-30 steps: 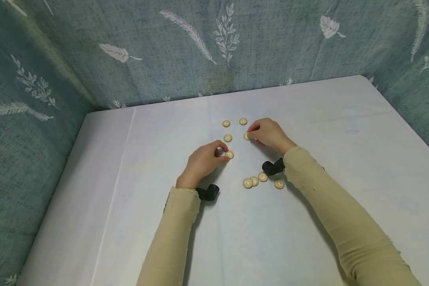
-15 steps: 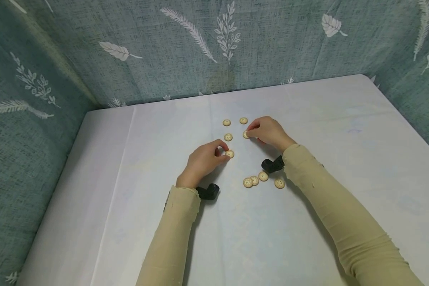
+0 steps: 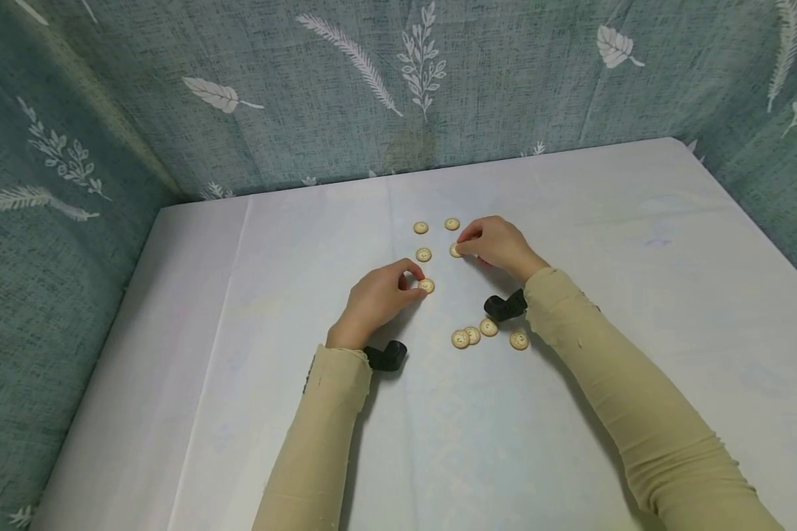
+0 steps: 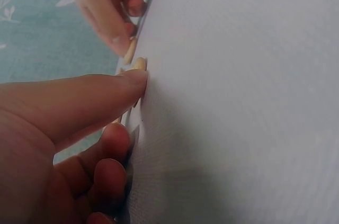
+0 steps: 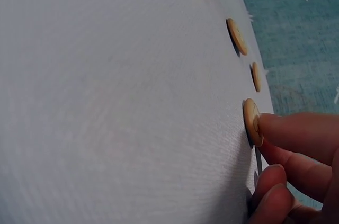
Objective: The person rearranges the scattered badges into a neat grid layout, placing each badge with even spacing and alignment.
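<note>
My left hand pinches a round tan wooden button at its edge between thumb and index finger, down at the white tabletop. Farther back and to the right, my right hand grips another wooden button, its thumb on the face, as the right wrist view shows. Ahead of the left hand lies a button, with one more button behind it. A further button sits just beyond the right hand's fingertips. Together these form two short columns. In the left wrist view, the thumb mostly covers its button.
Several spare buttons lie nearer the body: two overlapping, the front one on top, then a button and a separate button by the right sleeve. A green leaf-print curtain borders the white table at the back and sides.
The right hand's button has shifted slightly left, toward the left column. The left hand and its button stay in place.
</note>
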{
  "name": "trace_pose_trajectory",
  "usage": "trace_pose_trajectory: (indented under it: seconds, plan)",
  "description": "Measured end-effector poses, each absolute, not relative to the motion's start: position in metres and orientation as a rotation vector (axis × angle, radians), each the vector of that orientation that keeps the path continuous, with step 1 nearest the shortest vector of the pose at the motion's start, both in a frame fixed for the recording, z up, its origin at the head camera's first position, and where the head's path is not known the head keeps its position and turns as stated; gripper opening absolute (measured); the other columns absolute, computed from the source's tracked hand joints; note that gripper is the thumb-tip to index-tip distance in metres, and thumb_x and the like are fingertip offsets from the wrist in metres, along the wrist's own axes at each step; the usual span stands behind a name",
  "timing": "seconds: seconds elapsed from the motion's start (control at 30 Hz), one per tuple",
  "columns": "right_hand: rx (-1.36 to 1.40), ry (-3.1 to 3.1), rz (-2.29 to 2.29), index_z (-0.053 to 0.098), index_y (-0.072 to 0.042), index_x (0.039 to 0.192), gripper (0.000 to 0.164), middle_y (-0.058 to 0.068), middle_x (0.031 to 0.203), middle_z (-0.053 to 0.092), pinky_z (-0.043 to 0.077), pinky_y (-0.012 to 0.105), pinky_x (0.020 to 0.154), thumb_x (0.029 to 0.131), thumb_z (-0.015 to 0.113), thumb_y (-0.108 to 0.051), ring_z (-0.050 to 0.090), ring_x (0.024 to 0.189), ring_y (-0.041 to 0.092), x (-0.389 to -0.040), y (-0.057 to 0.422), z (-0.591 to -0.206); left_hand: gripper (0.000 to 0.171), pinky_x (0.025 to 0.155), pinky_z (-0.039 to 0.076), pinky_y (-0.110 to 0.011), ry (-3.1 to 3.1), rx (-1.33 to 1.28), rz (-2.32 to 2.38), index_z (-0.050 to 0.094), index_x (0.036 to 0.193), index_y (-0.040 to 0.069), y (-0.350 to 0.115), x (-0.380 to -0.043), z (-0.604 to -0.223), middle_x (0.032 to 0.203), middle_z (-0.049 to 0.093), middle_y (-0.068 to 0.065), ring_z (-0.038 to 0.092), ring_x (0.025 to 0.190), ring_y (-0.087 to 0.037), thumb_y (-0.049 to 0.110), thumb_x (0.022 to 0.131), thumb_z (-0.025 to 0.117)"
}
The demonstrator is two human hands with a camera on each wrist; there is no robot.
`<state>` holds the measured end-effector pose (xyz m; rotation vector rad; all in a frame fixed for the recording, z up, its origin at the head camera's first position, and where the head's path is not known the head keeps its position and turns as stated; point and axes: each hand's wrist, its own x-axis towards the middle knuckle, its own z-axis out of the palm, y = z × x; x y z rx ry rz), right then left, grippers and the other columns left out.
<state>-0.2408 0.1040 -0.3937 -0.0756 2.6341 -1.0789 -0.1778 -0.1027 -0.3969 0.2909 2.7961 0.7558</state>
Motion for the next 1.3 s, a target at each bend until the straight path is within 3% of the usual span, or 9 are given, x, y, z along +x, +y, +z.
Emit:
trace_pose_trajectory:
  seconds: [0.23,0.63,1.3]
  plan:
    - [-0.036,2.613,-1.114,0.063,-0.015,0.098,0.022,0.004,0.077,0.057,0.040,0.029,0.054,0.086,0.057,-0.032,0.050,0.055,0.016,-0.240,0.105,-0.393,0.022,0.059,0.035,-0.030,2.793,0.287,0.759,0.057,0.100,0.026,-0.102,-0.177,-0.396,0.076,0.051,0.001,0.047,0.067,-0.016,0.036,0.081,0.064]
    - [0.022,2.529,-1.251,0.064,-0.009,0.102,0.025,0.006,0.068,0.057,0.043,0.028,0.052,0.086,0.057,-0.028,0.051,0.053,0.015,-0.243,0.108,-0.395,0.022,0.059,0.035,-0.030,2.792,0.287,0.755,0.057,0.100,0.027,-0.103,-0.176,-0.396,0.077,0.052,0.002,0.047,0.067,-0.016,0.035,0.081,0.063]
    - [0.065,2.270,-1.465,0.055,-0.005,0.113,0.032,0.011,0.097,0.054,0.049,0.025,0.067,0.089,0.055,-0.026,0.056,0.077,0.016,-0.243,0.122,-0.392,0.022,0.060,0.036,-0.030,2.789,0.278,0.752,0.057,0.101,0.026,-0.102,-0.178,-0.397,0.078,0.052,0.001,0.047,0.069,-0.016,0.035,0.081,0.063]
